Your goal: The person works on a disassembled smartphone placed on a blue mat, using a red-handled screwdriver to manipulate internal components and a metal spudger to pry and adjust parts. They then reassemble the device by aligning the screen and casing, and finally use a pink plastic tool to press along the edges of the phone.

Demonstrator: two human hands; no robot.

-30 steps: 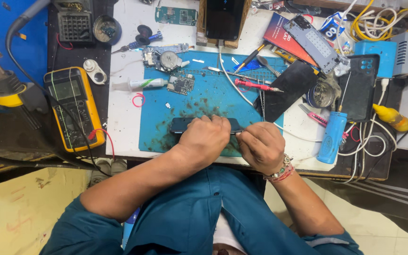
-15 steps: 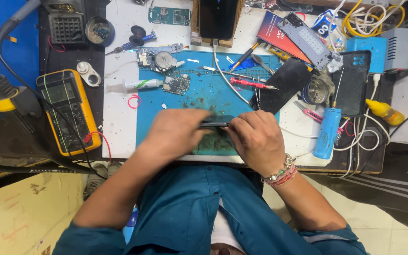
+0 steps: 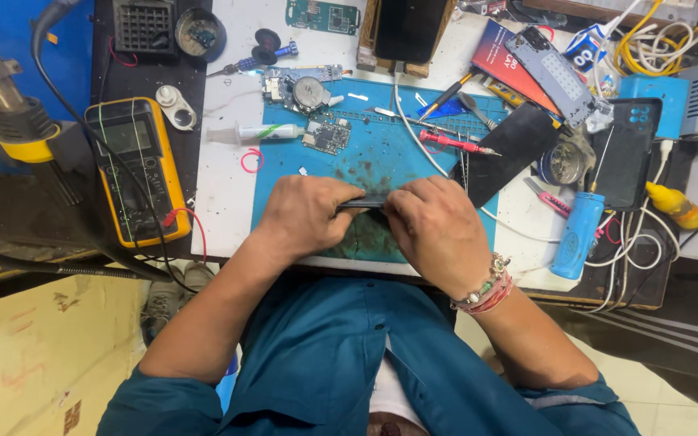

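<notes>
2 hands on 1 phone, that's the whole middle of the shot. The left hand (image 3: pixel 310 214) and the right hand (image 3: pixel 439 230) are both curled over a thin dark phone (image 3: pixel 363 203), which sits edge-on between them, low over the blue work mat (image 3: pixel 381 153) near its front edge. Fingers of both hands are folded down tight around the ends of the phone, so only a short dark strip shows in the gap. Can't tell what the thumbs are doing, they're tucked underneath. The right wrist has a few bracelets (image 3: pixel 486 289).

Rest of the bench, counted:
- 1 yellow multimeter (image 3: pixel 137 169) off to the left on the black pad, with 1 red lead curling out beside it
- 1 white tube (image 3: pixel 264 131) lying just left of the mat
- 2 bare circuit boards on the mat's back-left corner, a bigger board (image 3: pixel 296 89) and a small board (image 3: pixel 326 134) just in front of it
- 1 red screwdriver (image 3: pixel 454 144) lying on the mat, right side
- 1 blue cylinder (image 3: pixel 575 234) near the right edge
- 1 yellow bottle (image 3: pixel 676 206) far right, on its side
- 1 green board (image 3: pixel 323 14) at the back
</notes>
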